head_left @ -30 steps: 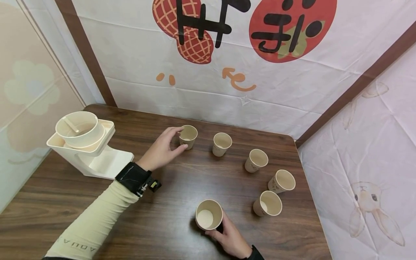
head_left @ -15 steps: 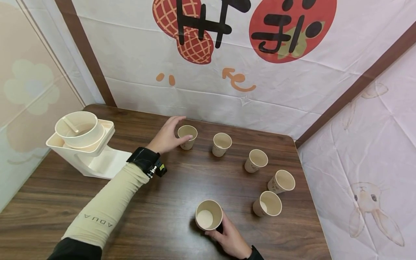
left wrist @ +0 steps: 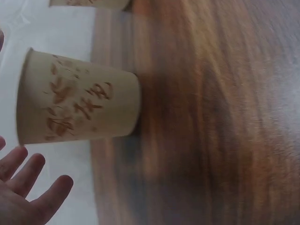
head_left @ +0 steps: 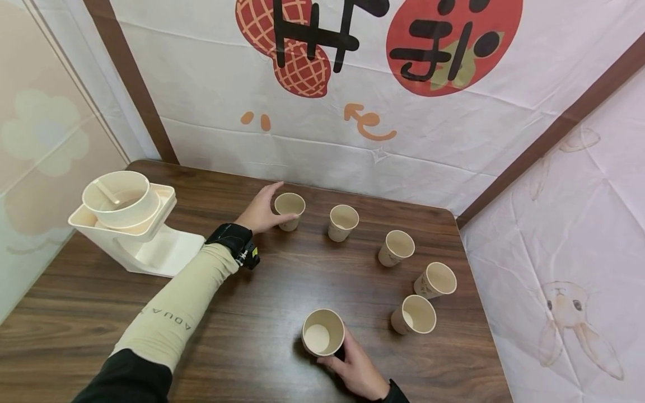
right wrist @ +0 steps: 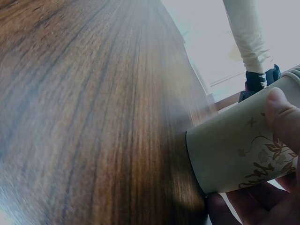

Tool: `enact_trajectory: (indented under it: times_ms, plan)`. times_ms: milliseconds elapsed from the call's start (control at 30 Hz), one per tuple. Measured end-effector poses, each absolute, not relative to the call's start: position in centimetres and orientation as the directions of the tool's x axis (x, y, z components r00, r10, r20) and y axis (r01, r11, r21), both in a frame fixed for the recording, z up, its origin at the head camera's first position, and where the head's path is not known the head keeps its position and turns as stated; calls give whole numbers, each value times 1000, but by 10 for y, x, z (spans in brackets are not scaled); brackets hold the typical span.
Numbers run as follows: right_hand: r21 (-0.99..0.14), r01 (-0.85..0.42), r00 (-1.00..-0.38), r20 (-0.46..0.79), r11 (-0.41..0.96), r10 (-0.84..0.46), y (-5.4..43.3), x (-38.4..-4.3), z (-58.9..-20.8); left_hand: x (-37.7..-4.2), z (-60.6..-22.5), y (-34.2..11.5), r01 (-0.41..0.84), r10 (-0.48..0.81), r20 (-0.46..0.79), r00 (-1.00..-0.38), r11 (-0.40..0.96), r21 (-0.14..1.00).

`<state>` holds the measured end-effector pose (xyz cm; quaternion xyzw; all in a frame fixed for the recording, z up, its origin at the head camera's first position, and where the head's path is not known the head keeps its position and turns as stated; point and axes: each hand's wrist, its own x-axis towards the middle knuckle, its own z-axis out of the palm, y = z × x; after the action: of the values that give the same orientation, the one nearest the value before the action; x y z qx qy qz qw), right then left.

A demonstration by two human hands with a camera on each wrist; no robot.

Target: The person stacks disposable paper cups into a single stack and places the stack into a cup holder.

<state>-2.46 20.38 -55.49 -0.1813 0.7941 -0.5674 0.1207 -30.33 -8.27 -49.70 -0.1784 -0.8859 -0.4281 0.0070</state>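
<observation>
Printed paper cups stand upright on a brown wooden table. In the head view my left hand [head_left: 264, 210] is at the far-left paper cup [head_left: 289, 210], its thumb in front of the cup and a finger reaching past its rim. The left wrist view shows the spread fingers [left wrist: 54, 199] beside that cup, apart from its printed side. Nearer the front, my right hand [head_left: 355, 366] grips another paper cup [head_left: 322, 333] from its right side. In the right wrist view the thumb lies along this cup's wall, the other fingers curl beneath it, and more than one rim line shows at its mouth.
Several more paper cups [head_left: 344, 223] curve along the back and right of the table [head_left: 242, 336]. A cream-coloured stand [head_left: 156, 252] with a round bowl-like top [head_left: 121, 198] is at the left. Printed cloth [head_left: 201, 84] hangs behind the table.
My left hand has moved slightly forward and right, bringing its spread thumb and fingers around the far-left cup. The right hand keeps its grip in the same place.
</observation>
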Motion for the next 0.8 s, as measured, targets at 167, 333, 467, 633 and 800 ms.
enact_trajectory:
  times_ms: [167, 333, 467, 633, 800]
  plan:
    - [-946, -174, -902, 41, 275, -429, 204, -25, -556, -304, -509, -82, 278, 294, 130, -947, 545, 791]
    - [-942, -197, -898, 63, 271, -436, 204, -25, -556, -304, -522, -79, 247, 253, 127, -959, 526, 814]
    - [-941, -184, -902, 47, 284, -429, 204, -25, -557, -301, -523, -77, 237, 240, 130, -962, 495, 836]
    - [-945, -157, -907, 24, 285, -420, 204, -25, -556, -300, -522, -73, 237, 234, 134, -963, 493, 838]
    - [-949, -137, -908, 6, 284, -419, 203, -25, -555, -298, -521, -71, 225, 226, 128, -966, 485, 845]
